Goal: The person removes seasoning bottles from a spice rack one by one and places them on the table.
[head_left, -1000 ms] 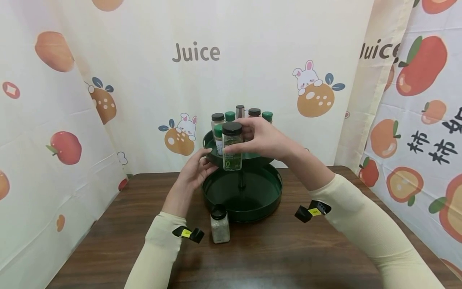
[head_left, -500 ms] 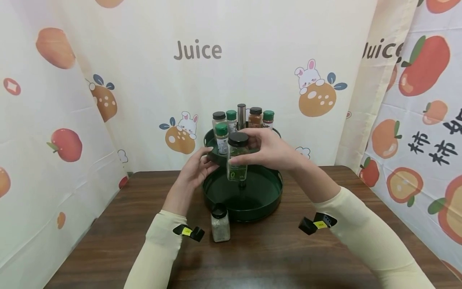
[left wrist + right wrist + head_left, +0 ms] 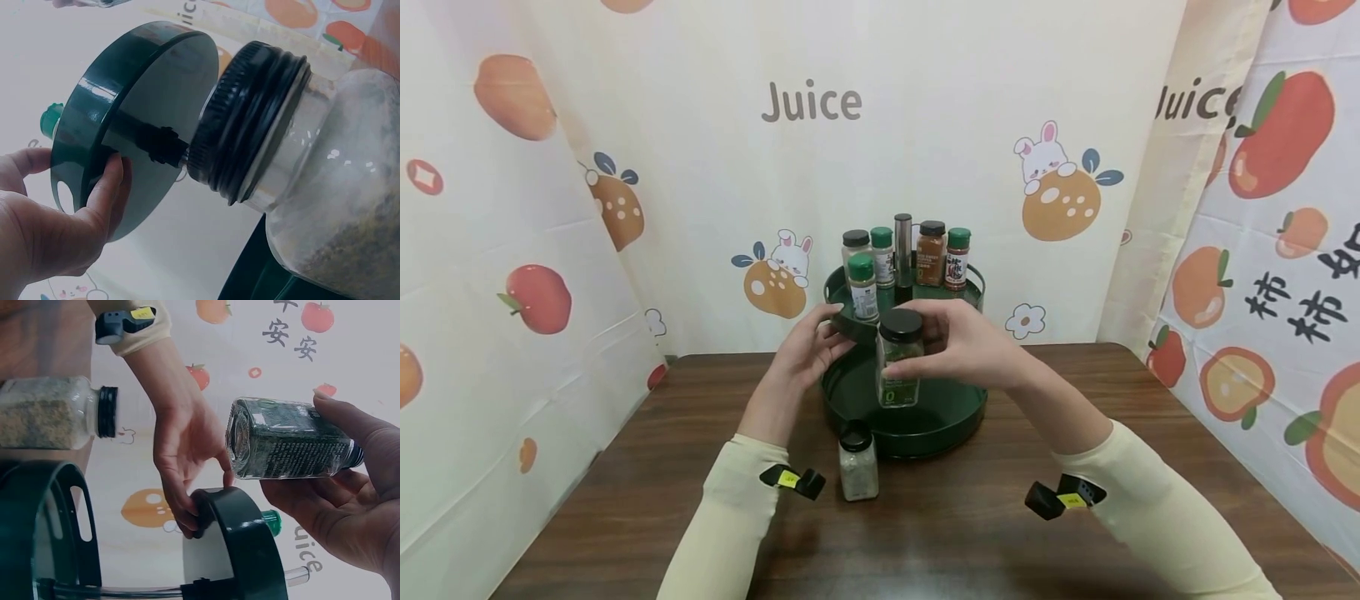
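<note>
My right hand (image 3: 962, 346) grips a square glass spice jar (image 3: 899, 393) with a black lid and green label. The jar is upright in the air, in front of the upper tier and over the lower one. In the right wrist view, thumb and fingers hold this jar (image 3: 287, 440) near its lid end. My left hand (image 3: 801, 350) pinches the left rim of the dark green upper tray (image 3: 854, 328) of a two-tier rack, thumb on top, fingers beneath. Another black-lidded glass jar (image 3: 858, 473), with pale greyish contents, stands on the table before the rack.
Several spice bottles stand on the upper tray, including a green-capped bottle (image 3: 863, 298) at the front left and a reddish-brown jar (image 3: 931, 257) at the back. Below is the round lower tray (image 3: 940, 440). A wooden table (image 3: 685, 483) carries everything, with printed curtains (image 3: 925, 100) around it.
My right hand has brought the green-labelled jar down and slightly right, away from the upper tray, uncovering the bottles behind. My left hand stays at the tray rim.
</note>
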Tool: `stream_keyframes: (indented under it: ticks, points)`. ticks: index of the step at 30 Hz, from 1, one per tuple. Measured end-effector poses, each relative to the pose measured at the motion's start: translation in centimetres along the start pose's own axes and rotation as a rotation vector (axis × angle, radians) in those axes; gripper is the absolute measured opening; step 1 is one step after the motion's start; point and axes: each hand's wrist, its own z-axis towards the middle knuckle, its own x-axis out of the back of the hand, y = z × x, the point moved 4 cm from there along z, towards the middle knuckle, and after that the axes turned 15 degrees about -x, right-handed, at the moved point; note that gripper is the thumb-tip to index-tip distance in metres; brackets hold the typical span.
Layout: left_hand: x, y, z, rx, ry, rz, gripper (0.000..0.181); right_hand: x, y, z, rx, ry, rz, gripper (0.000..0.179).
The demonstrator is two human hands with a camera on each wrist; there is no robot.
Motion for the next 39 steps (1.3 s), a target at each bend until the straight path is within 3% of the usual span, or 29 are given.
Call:
stream_keyframes:
  ticks: [17, 24, 39]
  points:
    - [-0.1, 0.1, -0.1, -0.002, 0.006, 0.008, 0.062, -1.5, 2.9, -1.3, -0.063, 0.001, 0.036, 0.051]
    - [-0.1, 0.0, -0.1, -0.006, 0.002, -0.019, 0.063, -1.9, 3.9, -1.7, -0.024, -0.031, 0.109, 0.047]
    - [-0.2, -0.1, -0.1, -0.013, 0.000, -0.011, 0.062, -2.8, 5.6, -2.0, -0.051, -0.035, 0.057, 0.048]
